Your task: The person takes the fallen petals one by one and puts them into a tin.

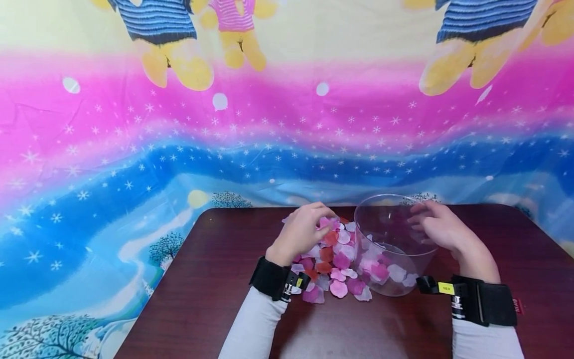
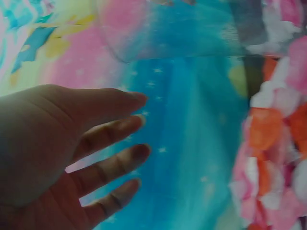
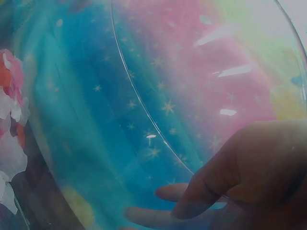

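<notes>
A star-strewn pink and blue cloth hangs behind our dark wooden table. Near the table's far edge stands a clear plastic tub, tilted toward a heap of pink, white and orange petals that touches its mouth, with some petals lying inside. Our right hand grasps the tub's far wall, thumb and fingers curled against the plastic. Our left hand rests on the heap, fingers loose and spread, gripping nothing in the wrist view.
</notes>
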`<state>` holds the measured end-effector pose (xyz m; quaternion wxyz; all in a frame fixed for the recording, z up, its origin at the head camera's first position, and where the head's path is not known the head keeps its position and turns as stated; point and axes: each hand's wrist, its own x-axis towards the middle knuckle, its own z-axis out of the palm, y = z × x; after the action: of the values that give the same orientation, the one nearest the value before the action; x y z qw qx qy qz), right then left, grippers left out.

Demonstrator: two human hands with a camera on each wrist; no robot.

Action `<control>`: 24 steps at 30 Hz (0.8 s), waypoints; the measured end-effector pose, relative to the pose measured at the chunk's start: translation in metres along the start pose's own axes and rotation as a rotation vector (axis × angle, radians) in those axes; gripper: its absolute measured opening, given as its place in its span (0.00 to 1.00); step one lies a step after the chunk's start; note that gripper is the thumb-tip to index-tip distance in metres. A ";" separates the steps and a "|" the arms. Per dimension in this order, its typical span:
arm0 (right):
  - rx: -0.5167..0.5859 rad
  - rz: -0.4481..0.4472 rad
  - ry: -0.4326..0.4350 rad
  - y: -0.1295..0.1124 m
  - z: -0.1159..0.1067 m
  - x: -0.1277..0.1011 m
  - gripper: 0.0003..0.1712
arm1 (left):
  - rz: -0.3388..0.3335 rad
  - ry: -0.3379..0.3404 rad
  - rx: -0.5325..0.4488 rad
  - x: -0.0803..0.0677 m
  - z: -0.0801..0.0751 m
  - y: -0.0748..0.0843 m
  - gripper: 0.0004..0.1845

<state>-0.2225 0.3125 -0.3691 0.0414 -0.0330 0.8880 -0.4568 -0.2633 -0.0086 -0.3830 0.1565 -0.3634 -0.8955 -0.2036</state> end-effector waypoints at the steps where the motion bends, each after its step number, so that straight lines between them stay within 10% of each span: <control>1: 0.002 0.000 -0.001 0.000 0.000 0.000 0.25 | -0.003 -0.036 0.015 0.001 0.005 -0.001 0.14; 8: 0.001 0.000 0.000 0.002 -0.001 0.000 0.25 | -0.005 -0.226 0.130 0.003 0.039 0.004 0.18; 24: -0.016 0.007 -0.002 0.001 -0.002 0.000 0.27 | -0.061 -0.293 0.192 0.000 0.071 0.014 0.15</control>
<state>-0.2228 0.3144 -0.3690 0.0433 -0.0308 0.8916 -0.4497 -0.2623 0.0341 -0.4408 0.0519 -0.3451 -0.9348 -0.0665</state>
